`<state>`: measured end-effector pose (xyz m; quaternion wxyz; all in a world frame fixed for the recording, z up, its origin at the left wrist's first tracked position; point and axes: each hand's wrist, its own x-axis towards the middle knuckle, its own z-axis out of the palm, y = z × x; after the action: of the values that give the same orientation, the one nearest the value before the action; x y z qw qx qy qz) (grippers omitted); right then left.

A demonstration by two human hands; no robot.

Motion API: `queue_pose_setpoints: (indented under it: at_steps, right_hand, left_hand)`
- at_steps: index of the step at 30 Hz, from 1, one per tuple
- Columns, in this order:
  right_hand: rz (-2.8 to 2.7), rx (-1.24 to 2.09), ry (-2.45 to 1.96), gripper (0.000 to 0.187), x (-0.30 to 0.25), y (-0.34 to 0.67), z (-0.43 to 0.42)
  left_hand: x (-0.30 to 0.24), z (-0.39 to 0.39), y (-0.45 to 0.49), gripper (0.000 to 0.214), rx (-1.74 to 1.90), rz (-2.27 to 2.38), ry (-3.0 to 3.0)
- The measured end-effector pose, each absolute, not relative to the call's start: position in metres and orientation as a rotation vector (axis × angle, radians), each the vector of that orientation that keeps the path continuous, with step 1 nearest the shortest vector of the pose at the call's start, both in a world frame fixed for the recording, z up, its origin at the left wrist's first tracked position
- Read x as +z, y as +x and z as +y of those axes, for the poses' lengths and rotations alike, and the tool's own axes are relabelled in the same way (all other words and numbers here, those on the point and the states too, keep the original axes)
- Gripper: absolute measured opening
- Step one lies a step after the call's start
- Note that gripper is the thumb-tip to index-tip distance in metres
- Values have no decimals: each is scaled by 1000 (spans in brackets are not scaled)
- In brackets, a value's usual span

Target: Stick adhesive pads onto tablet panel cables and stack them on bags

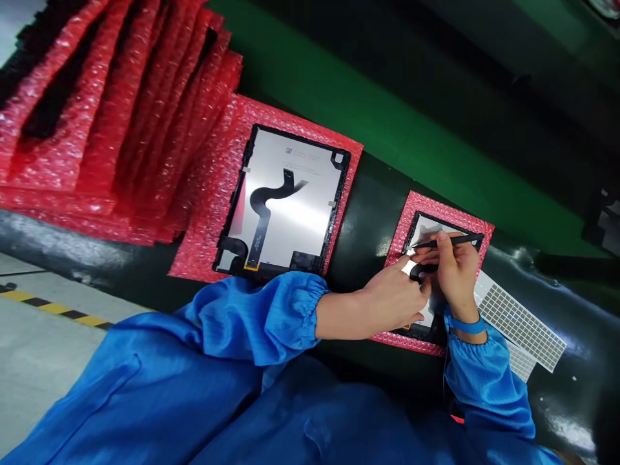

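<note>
A tablet-sized display panel (426, 223) with a silvery back and black frame lies on a red bubble-wrap bag (415, 201). My right hand (455, 265) is closed around slim black tweezers (460, 239), whose thin tip points left over the panel's upper part. Across the same panel reaches my left hand (387, 294), its partly bent fingers apart, close to the right hand's fingers. Both hands cover much of the panel and its dark flex cable (416, 272). A blue band (467, 325) circles my right wrist.
Left of my hands, a second display panel (300, 213) with a black flex cable (263, 219) rests on red bubble wrap. Several red bubble-wrap bags (121, 116) with dark contents lean in a row at far left. Sheets of small pale labels (520, 320) lie at right on the dark-green table (365, 219).
</note>
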<state>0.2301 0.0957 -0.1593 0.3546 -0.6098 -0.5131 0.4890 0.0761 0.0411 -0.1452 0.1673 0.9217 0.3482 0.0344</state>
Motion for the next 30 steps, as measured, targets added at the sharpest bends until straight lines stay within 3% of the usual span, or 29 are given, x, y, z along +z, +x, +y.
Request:
queue_pose_setpoints:
  at_steps: [16,21,25,30]
  right_hand:
    - [-1321,1286,-1592,40,-163,227,96]
    - [-1205,1221,-1520,41,-152,236,89]
    - [-1176,1122,-1479,40,-143,267,62]
    - [-1083,1073,-1457,42,-168,303,39]
  left_hand:
    - [-146,57,68,68,81,902,2544]
    - [-132,62,57,40,106,1008,2437]
    - [-128,54,43,39,-52,1572,2089]
    - [-150,43,41,25,138,1554,1903]
